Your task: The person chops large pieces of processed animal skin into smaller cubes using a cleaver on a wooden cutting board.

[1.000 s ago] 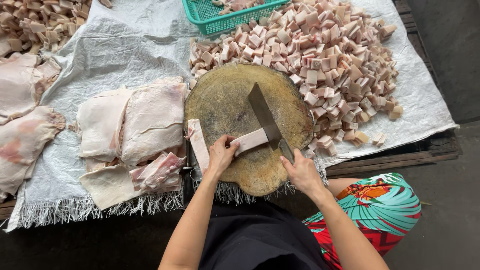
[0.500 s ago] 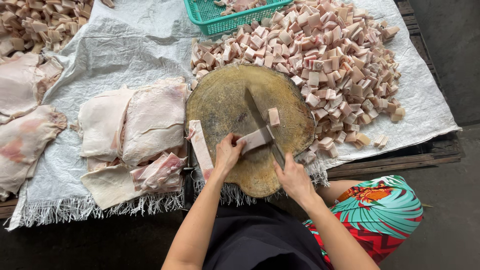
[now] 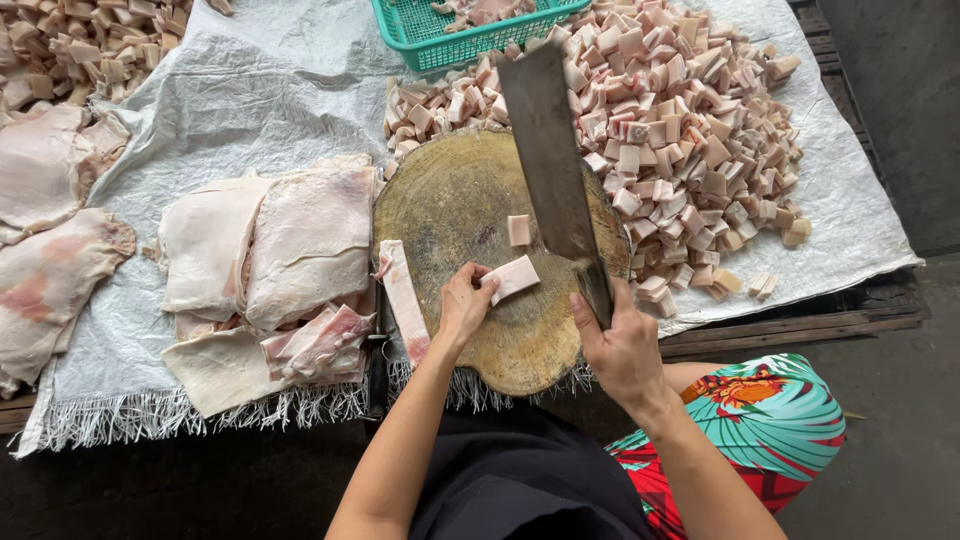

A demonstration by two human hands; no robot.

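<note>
Two grips closed: left hand (image 3: 462,305) pinning pale meat strip (image 3: 513,277), right hand (image 3: 622,345) clasping steel cleaver (image 3: 553,165).

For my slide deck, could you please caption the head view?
Left hand steadies a pork strip on a round chopping block while the right hand raises a cleaver.

White sheet (image 3: 250,90): pale slabs (image 3: 270,260) at its left, cube heap (image 3: 690,130) at its right, green basket (image 3: 440,35) on its far edge, cubes inside.
</note>
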